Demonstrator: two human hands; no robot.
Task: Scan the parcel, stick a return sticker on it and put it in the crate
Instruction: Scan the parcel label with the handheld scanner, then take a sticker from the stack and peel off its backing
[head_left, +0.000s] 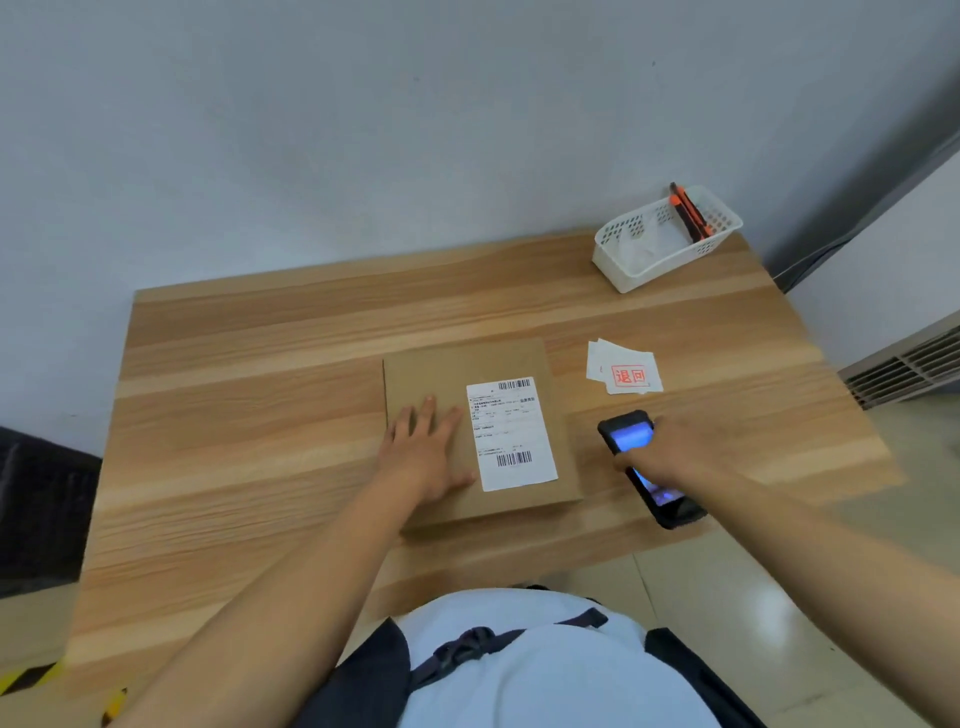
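Observation:
A flat brown cardboard parcel (441, 374) lies on the wooden table (260, 415), with a white shipping label (511, 434) bearing two barcodes on its right half. My left hand (423, 452) rests flat on the parcel's left part, fingers spread. Right of the parcel, my right hand (675, 447) grips a black handheld scanner (631, 434) with a lit screen, low over the table. A small stack of white return stickers (626, 371) with red print lies beyond the scanner. The crate is not clearly in view.
A white perforated basket (670, 244) holding papers and an orange-black pen stands at the table's far right corner. The wall runs behind the table. A dark object (36, 509) sits left of the table and a vent (909, 369) on the right.

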